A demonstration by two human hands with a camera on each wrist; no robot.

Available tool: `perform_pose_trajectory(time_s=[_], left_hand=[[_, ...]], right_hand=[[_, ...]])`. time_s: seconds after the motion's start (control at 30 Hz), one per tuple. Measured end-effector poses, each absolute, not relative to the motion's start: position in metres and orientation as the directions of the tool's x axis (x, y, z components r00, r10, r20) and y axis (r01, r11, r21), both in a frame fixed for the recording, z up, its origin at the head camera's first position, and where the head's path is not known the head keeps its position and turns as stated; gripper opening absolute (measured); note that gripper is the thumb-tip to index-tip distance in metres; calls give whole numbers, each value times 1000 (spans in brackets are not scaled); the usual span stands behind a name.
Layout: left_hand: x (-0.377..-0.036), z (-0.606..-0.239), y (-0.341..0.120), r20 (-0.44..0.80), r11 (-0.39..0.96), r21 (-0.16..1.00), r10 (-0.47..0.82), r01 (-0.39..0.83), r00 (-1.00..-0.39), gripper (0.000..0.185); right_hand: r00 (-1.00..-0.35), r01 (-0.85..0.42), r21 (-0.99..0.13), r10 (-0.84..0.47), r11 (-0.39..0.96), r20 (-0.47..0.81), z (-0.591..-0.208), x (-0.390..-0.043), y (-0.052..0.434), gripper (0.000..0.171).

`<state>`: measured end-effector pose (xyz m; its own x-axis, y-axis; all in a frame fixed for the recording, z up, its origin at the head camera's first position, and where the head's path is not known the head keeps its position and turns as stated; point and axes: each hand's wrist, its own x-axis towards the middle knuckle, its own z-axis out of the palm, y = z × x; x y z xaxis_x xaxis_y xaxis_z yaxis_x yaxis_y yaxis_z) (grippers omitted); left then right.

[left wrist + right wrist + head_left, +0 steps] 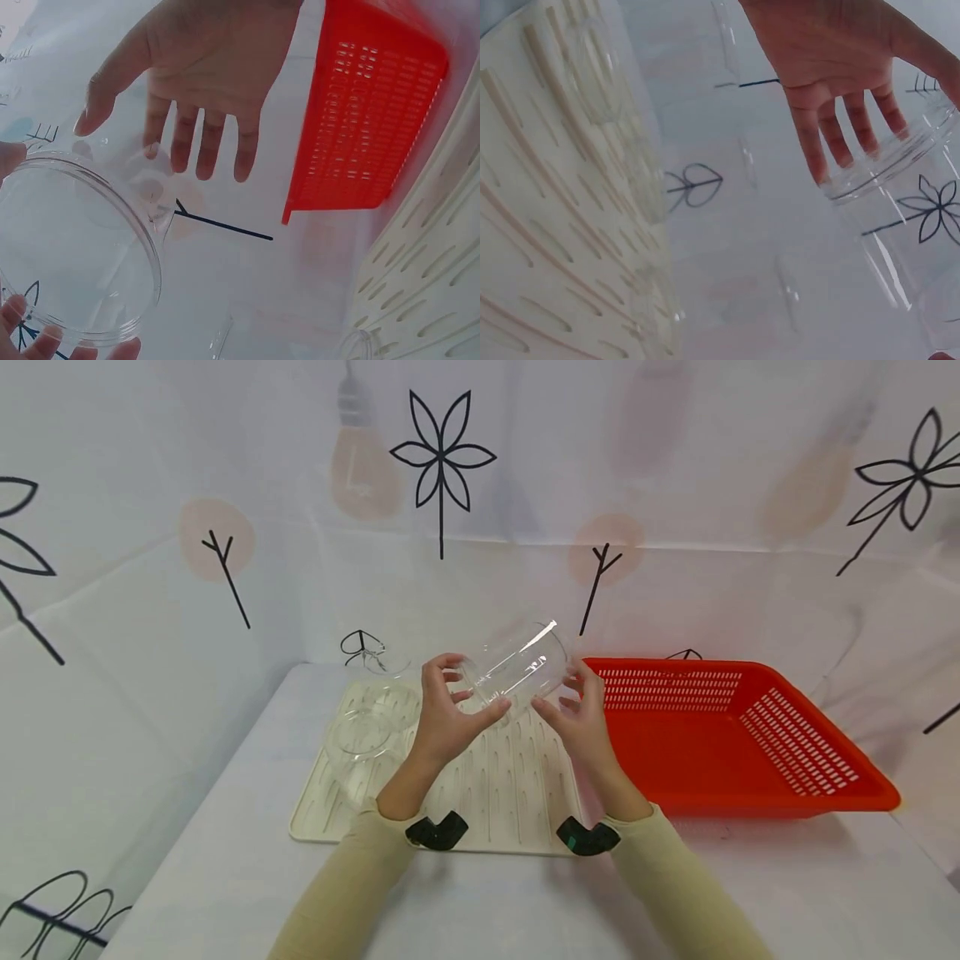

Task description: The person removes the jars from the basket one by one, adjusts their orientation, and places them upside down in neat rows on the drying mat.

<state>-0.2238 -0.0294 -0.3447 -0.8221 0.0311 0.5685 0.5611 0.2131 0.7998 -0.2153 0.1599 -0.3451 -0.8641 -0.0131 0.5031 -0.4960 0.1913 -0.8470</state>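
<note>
A clear, see-through jar (517, 670) is held tilted above a cream ridged mat (517, 793), its right end higher. My left hand (448, 714) grips its left end, thumb on the near side and fingers behind. At the other end my right hand (583, 718) holds it the same way. In the left wrist view the jar's round rim (154, 262) faces the camera, with the right hand (214, 82) above it. From the right wrist, the left hand (840, 82) has its fingertips right at the jar's ringed end (900, 169).
Several more clear jars (362, 733) stand on the left part of the mat. To the right is a large red basket (675, 760) with slotted walls, close beside the mat. White patterned cloth (510, 585) hangs behind the white table (495, 910).
</note>
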Motion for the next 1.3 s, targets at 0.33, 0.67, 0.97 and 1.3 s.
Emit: perform_pose_trajectory(time_s=[0.33,0.67,0.97,1.3], left_hand=[[-220,-344,-28,575,177,806,-2,565,-818,79],[-219,-344,-27,562,152,812,56,564,-825,79],[-218,-347,-32,535,214,803,150,556,-831,86],[-217,-346,-33,489,255,814,183,522,-853,89]], right_hand=[[-890,-455,-888,-72,70,451,-367,-212,154,60],[-878,-472,-881,-91,-3,471,-359,-218,154,57],[-873,-470,-877,-98,-96,479,-348,-218,151,68],[-830,-544,-837,-106,-56,547,-335,-221,150,79]])
